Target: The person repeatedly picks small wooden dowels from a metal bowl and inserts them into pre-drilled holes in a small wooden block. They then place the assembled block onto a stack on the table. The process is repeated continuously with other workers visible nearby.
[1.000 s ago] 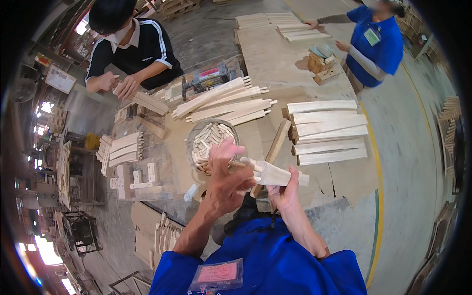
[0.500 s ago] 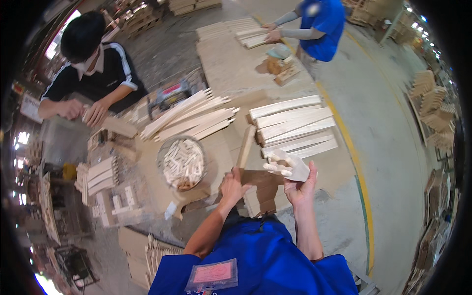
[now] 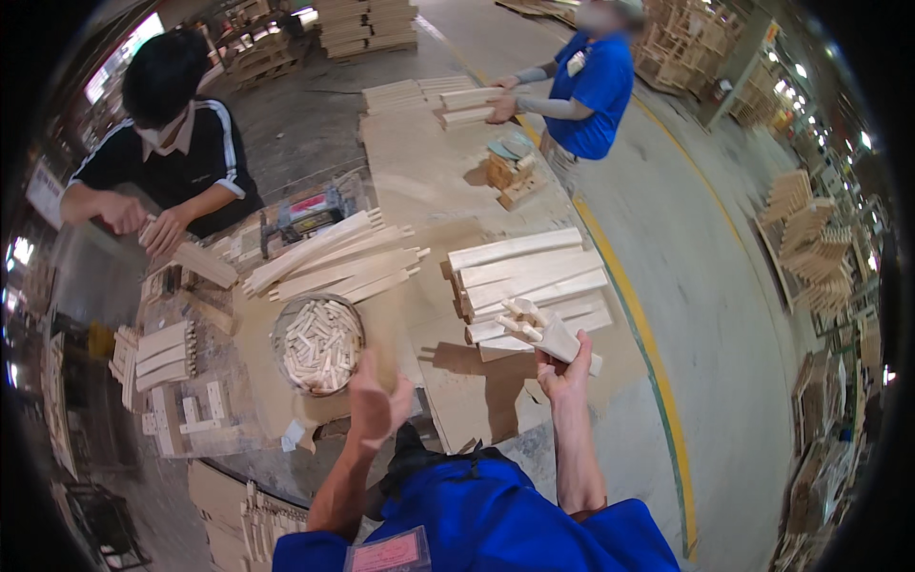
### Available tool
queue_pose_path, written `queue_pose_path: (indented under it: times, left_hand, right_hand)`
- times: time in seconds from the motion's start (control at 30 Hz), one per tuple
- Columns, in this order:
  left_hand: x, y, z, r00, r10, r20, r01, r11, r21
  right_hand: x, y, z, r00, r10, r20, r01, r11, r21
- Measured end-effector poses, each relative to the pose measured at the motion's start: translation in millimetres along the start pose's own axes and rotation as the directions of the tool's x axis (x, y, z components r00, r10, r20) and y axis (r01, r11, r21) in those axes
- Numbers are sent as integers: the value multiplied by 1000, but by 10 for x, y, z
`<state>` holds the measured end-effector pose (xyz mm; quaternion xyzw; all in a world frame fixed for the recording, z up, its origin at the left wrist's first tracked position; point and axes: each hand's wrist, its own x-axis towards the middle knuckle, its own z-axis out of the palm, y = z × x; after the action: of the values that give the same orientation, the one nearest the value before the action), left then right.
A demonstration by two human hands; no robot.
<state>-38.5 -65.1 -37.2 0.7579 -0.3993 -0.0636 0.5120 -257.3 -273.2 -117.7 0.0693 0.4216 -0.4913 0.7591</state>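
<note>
My right hand (image 3: 564, 374) is closed round a pale wooden bundle (image 3: 558, 341) with several rounded peg ends jutting out toward the left. It is held above the near end of a stack of flat boards (image 3: 534, 272). My left hand (image 3: 379, 405) is smeared by motion beside a clear round bowl (image 3: 277, 345) full of short wooden dowels (image 3: 324, 341). A blurred tan strip, seemingly a wooden slat (image 3: 386, 329), rises from its fingers.
Peg-ended slats (image 3: 329, 262) lie fanned beyond the bowl, near a grey power tool (image 3: 310, 214). A co-worker (image 3: 172, 153) handles wood at the left; another person (image 3: 591, 91) holds boards at the far edge. Blocks (image 3: 515, 172) stand on the cardboard-covered table (image 3: 410, 181).
My left hand has moved left, from near the board stack to beside the dowel bowl, with the slat. The bundle in my right hand has tilted. The whole view has shifted.
</note>
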Motion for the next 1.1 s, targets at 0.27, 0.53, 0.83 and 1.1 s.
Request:
queue_pose_path:
  times: [0.27, 0.53, 0.83, 1.1]
  left_hand:
    - [11, 30, -333, 995, -99, 25, 96, 992, 82]
    - [-192, -364, -352, 981, -80, 178, 63, 993, 98]
    - [-855, -1208, -75, 750, -502, 430, 400, 863, 309]
    - [-679, -1728, 318, 876, -188, 445, 86, 967, 239]
  right_hand:
    - [-8, 269, 459, 995, 37, 95, -30, 997, -77]
    - [-98, 505, 1212, 957, -45, 288, 126, 954, -273]
    - [-101, 756, 2499, 460, 168, 872, 863, -316, -394]
    - [768, 3077, 2536, 436, 786, 437, 704, -601, 379]
